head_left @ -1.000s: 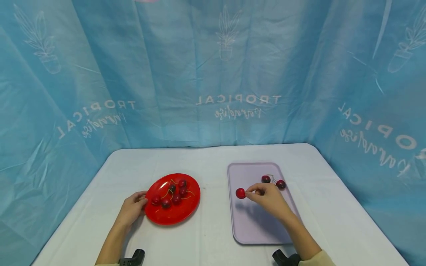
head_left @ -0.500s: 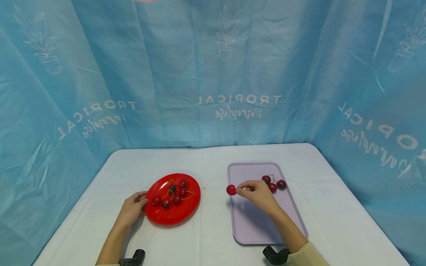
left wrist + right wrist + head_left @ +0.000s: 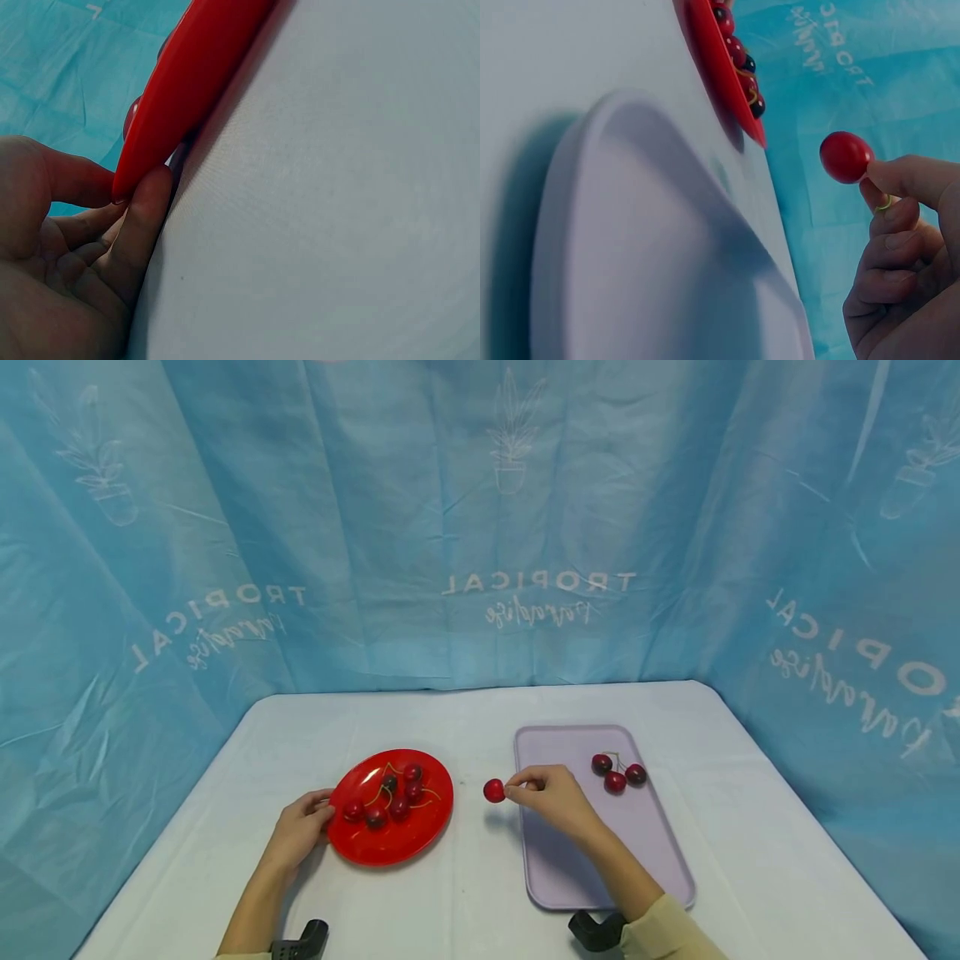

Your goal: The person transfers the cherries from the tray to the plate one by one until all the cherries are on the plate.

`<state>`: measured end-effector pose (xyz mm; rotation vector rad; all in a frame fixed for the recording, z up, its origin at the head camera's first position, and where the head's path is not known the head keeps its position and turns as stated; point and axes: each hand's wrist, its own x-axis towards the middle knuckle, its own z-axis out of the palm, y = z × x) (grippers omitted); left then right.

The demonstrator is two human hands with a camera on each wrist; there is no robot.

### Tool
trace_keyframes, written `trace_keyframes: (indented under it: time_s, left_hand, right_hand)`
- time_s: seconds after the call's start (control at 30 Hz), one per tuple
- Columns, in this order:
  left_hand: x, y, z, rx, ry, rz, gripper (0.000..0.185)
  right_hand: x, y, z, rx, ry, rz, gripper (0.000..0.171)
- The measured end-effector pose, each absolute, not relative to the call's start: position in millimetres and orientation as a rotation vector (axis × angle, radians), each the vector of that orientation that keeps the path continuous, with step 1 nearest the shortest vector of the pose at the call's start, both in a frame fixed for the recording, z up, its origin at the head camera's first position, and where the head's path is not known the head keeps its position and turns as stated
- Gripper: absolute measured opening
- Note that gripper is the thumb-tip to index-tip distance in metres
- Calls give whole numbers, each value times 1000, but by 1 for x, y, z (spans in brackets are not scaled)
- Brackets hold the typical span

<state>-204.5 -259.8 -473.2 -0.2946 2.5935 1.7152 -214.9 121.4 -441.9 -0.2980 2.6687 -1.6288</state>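
**Cherry in mid-air between tray and plate**

On the white table (image 3: 465, 718) in front of the blue curtain (image 3: 480, 518), here's what I'm looking at. The right hand (image 3: 551, 793) has a single bright red cherry (image 3: 493, 790) pinched at the fingertips, apparently by its stem going by the wrist view. It's held up over the bare tablecloth, just past the left edge of the lilac tray (image 3: 592, 860) and short of the red plate (image 3: 390, 843). So it's between the two, touching neither as far as I can tell.

The left hand (image 3: 296, 831) is on the near-left rim of the plate, thumb over the rim and fingers curled under the edge, holding it steady.

Progress-wise, if the cherries are going tray to plate, I'd call it over halfway. The pile on the plate (image 3: 390, 797) looks like five or six cherries with stems tangled together, hard to count exactly. Three cherries on the tray (image 3: 617, 772) sit close together at the far end, touching or nearly so. So one in hand that isn't down yet, and three left on the tray.
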Motion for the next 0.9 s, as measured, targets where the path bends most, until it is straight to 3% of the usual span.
trace_keyframes:
  time_s: [0.9]
  left_hand:
    - [-206, -260, -473, -302, 2594, 1707, 41]
  right_hand:
    - [-219, 54, -452, -516, 2565, -1609, 5]
